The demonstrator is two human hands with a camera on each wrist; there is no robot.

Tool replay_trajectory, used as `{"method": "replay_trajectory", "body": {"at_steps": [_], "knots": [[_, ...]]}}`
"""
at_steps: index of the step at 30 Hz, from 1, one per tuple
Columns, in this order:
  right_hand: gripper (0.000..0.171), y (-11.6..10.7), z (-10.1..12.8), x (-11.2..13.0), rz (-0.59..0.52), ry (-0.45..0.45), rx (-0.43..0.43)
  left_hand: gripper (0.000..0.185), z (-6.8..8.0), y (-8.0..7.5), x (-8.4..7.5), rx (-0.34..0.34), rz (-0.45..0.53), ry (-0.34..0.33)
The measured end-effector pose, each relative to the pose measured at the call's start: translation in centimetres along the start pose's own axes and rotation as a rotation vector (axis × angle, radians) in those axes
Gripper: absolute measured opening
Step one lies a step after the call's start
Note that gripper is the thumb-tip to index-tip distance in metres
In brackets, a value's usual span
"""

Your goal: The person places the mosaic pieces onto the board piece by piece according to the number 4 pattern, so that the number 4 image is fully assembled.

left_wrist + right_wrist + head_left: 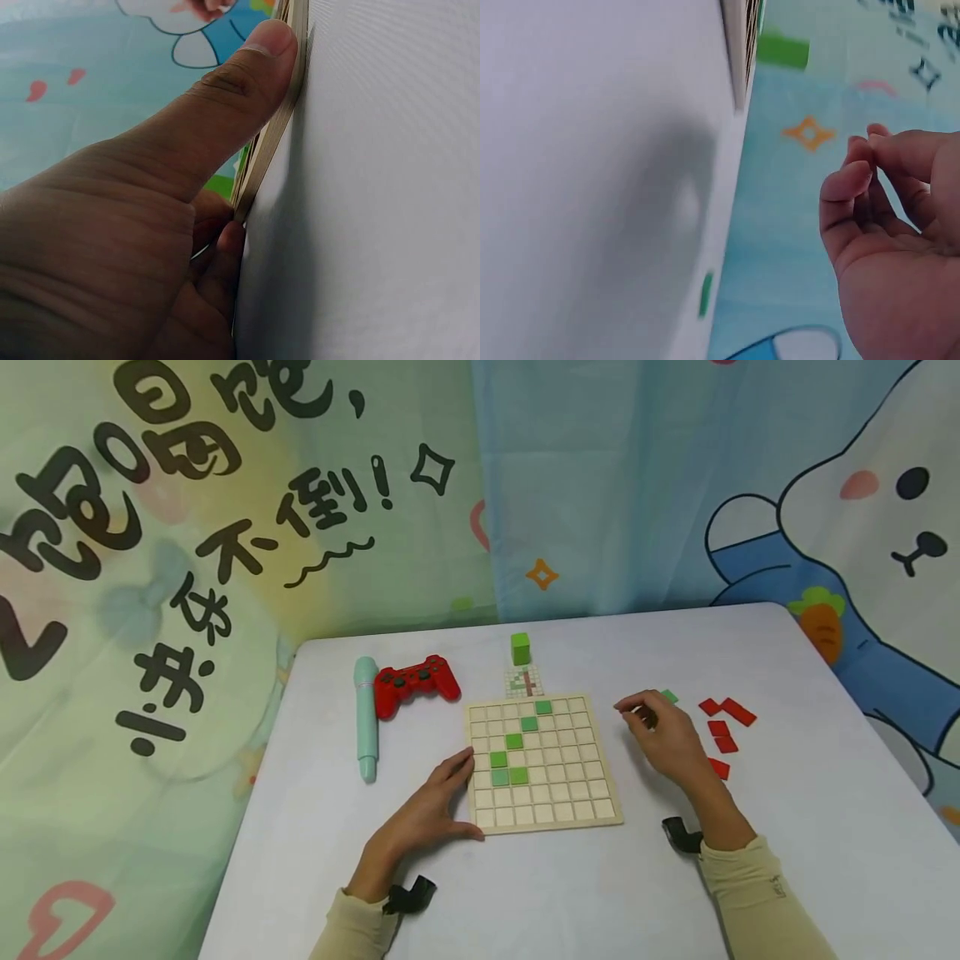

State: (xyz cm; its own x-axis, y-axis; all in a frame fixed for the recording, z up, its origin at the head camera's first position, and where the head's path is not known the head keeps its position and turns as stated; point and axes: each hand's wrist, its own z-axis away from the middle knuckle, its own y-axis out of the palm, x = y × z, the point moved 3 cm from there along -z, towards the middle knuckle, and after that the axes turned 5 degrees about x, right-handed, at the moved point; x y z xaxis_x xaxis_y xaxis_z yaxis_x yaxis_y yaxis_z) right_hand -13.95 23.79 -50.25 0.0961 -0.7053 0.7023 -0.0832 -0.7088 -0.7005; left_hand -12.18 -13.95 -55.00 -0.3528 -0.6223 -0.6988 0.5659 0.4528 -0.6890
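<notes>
A square wooden grid board (545,830) lies flat on the table, with several green square tiles (513,742) set in its cells. My left hand (431,806) rests against the board's left edge. Its thumb (251,71) lies along the near left corner, and the fingers touch the left side. Right of the board, my right hand (660,735) is raised above the table, thumb and fingertips pinched together (870,150). A sliver of red shows at those fingertips in the head view, seemingly a small red tile; the right wrist view hides most of it.
Several loose red tiles (738,712) and one green tile (669,696) lie to the right. Behind the board are a pattern card (523,682) and a green block (521,649). A red game controller (415,685) and a mint-coloured tube (366,718) lie to the left.
</notes>
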Motion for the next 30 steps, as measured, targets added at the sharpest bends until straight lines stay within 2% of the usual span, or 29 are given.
{"method": "replay_trajectory", "body": {"at_steps": [9,14,17,21,28,30], "knots": [[0.03,-1.8,-1.8,-4.1,-0.048,0.252,-0.106,0.121,0.6,-0.5,0.3,-0.023,0.002,-0.032],[0.048,-1.4,-3.0,-5.1,0.001,0.331,-0.088,0.119,0.7,-0.8,0.0,-0.039,0.01,-0.018],[0.053,-1.1,-3.2,-5.7,0.044,0.357,-0.05,0.119,0.6,-0.7,0.0,-0.031,0.022,-0.01],[0.052,-0.8,-2.8,-6.3,0.106,0.364,0.002,0.12,0.4,-0.2,0.0,-0.005,0.036,-0.018],[0.036,-0.7,-2.7,-5.9,0.136,0.285,0.004,0.119,0.2,-0.1,-0.3,-0.004,0.012,-0.01],[0.035,-0.7,-2.6,-5.8,0.141,0.29,0.026,0.12,0.1,0.0,-0.4,0.001,0.017,-0.014]]}}
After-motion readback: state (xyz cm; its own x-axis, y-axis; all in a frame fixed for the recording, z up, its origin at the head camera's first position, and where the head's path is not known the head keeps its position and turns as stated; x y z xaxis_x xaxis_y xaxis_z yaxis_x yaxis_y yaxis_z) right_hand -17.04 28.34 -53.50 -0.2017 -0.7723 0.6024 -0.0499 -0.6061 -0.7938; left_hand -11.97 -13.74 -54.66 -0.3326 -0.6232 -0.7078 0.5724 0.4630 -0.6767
